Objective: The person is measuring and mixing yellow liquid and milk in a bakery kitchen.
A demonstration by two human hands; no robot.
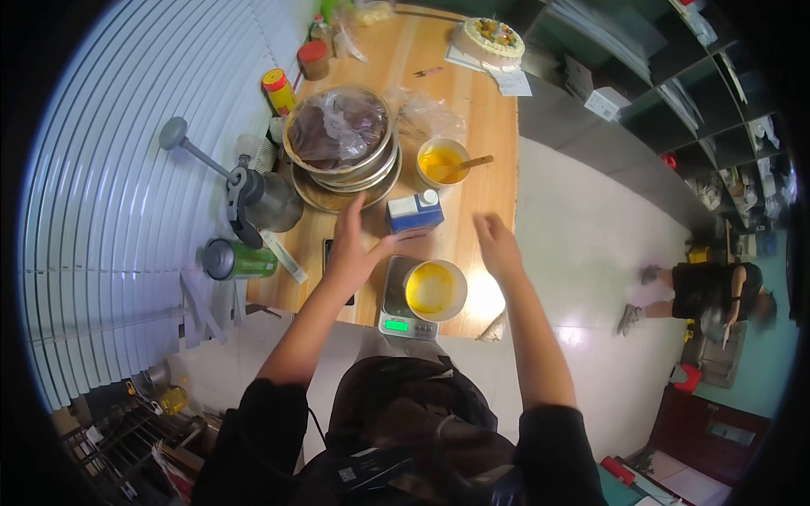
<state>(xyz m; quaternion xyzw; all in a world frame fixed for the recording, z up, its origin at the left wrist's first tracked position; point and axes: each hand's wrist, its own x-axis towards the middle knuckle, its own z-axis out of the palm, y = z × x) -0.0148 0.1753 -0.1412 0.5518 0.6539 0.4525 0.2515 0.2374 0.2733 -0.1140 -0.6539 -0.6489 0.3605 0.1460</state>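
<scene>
My left hand (356,242) is spread, thumb and fingers apart, with the thumb near the lower left of a blue-and-white carton (415,214) that has a white cap. My right hand (498,243) is held to the right of the carton, its fingers extended and nothing in it. Between my forearms a bowl (456,291) with yellow liquid rests on a digital kitchen scale (395,304) whose display glows green. Farther back, a second bowl (428,179) holds orange-yellow contents and a wooden-handled spatula (474,163).
Stacked metal pans (381,171) with a plastic-covered dark mass stand at left. Beside the blinds are a clear pitcher-like container (283,202) and a green canister (253,260). A dark phone (327,253) lies by my left forearm. A decorated cake (489,42) sits at the back. Another person (704,291) stands at right.
</scene>
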